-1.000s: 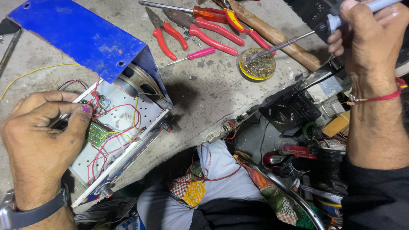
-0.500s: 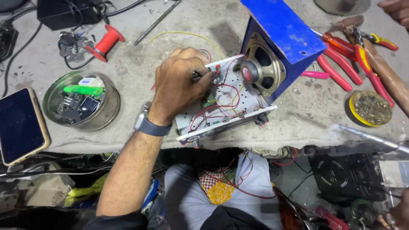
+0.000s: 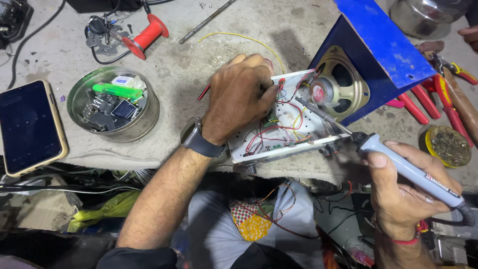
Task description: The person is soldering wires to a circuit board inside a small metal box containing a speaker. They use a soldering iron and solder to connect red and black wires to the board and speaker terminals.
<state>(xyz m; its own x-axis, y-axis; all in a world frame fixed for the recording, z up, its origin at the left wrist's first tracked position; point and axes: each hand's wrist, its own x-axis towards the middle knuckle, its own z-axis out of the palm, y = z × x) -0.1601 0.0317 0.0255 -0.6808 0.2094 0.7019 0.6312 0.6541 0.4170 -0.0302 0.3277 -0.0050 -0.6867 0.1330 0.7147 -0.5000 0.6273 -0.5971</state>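
left hand (image 3: 239, 97) grip: closed on wiring (thin, red) | right hand (image 3: 403, 192) grip: wrapped around grey plastic soldering iron (image 3: 398, 162)

Probably an electronics repair workshop: soldering iron (image 3: 398, 162), red-handled pliers (image 3: 440, 102), parts tin (image 3: 113, 105), scuffed workbench (image 3: 199, 60).

A dark-screened phone (image 3: 31, 125) lies left of the round tin (image 3: 113, 104).

I'm seeing a rough, matt concrete bench (image 3: 209, 60); I'm noting a glossy blue painted metal cover (image 3: 378, 45); the white chassis (image 3: 318, 134) is looking like perforated matt metal; the soldering iron (image 3: 408, 172) is showing smooth grey plastic; the round tin (image 3: 144, 122) is gleaming, shiny metal.
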